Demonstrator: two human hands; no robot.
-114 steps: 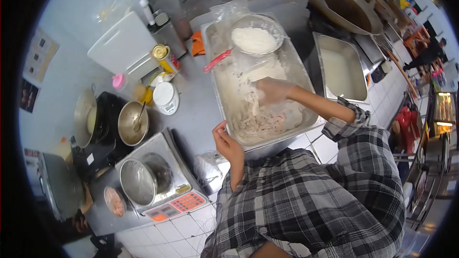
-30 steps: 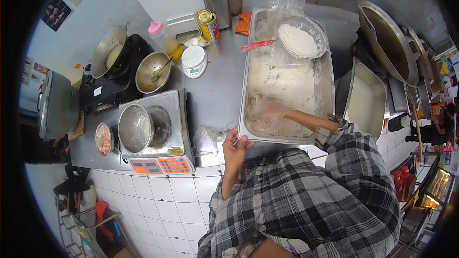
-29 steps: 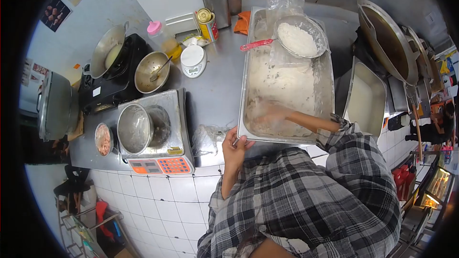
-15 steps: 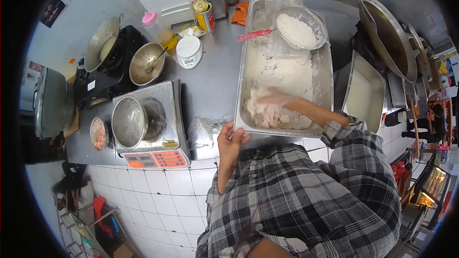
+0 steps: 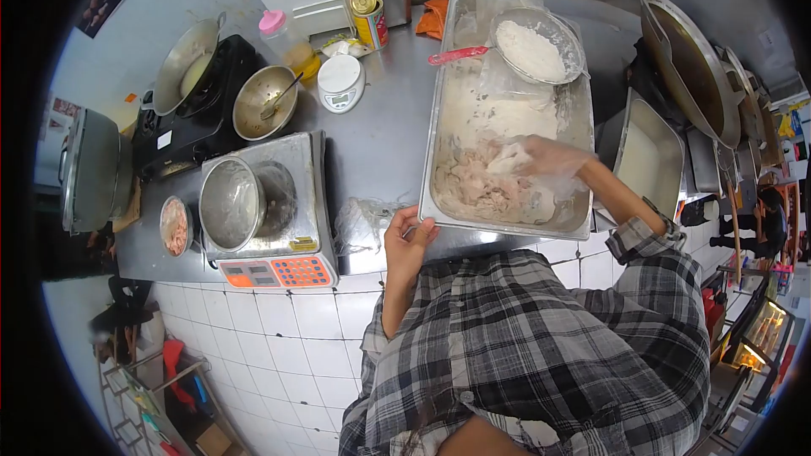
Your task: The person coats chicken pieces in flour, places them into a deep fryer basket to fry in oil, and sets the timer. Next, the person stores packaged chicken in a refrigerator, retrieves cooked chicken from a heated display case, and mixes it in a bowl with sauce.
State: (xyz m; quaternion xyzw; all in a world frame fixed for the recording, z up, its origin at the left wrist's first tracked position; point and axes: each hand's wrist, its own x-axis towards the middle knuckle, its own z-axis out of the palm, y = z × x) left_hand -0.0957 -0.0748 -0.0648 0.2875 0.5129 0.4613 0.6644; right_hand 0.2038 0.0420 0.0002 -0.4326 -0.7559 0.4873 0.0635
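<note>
The left hand point(image 5: 408, 238) grips the tray point(image 5: 507, 230) by its near corner, thumb on top; the right hand point(image 5: 530, 156) blurs, its closure and contents impossible to tell; floured pieces point(image 5: 481, 190) lie just left of it, inside; beyond the left hand, a can point(image 5: 369, 24), label unreadable.

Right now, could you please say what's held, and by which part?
Left hand: the metal tray, by its near left corner. Right hand: blurred, hold unclear.

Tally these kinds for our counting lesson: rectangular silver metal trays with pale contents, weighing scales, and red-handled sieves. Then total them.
Rectangular silver metal trays (powdery tray, smooth-filled tray): 2
Weighing scales (round white scale, silver orange-panelled scale): 2
Round red-handled metal sieve: 1
Total: 5
</note>
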